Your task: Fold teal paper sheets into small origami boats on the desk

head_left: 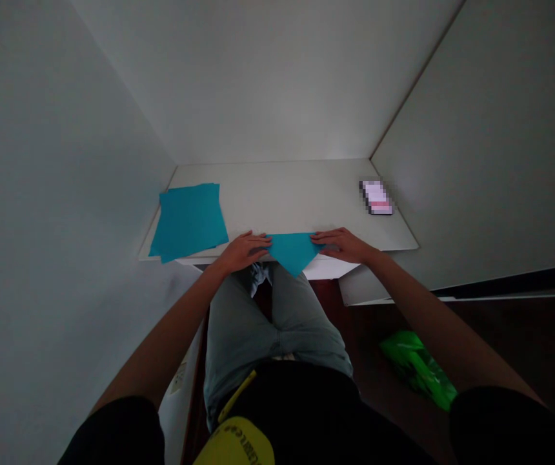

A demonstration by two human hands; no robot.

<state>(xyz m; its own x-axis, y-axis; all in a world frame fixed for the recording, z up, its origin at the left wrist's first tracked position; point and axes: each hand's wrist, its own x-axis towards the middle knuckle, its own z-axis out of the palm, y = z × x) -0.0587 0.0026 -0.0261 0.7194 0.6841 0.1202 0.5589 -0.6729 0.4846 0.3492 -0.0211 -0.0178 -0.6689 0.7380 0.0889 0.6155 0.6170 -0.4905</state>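
A sheet of teal paper, folded into a triangle, lies at the front edge of the white table with its point hanging over toward me. At its left corner, my left hand rests with fingers stretched out, their tips on the paper. My right hand lies over the opposite corner, fingers extended and thumb apart from them. The paper's long straight side faces away from me, between the two hands. To the left, a stack of flat teal sheets sits slightly fanned on the table.
A phone with a lit, blurred screen lies at the right of the white table. Walls close in the table at the left, back and right. A green plastic bag is on the dark floor at my right.
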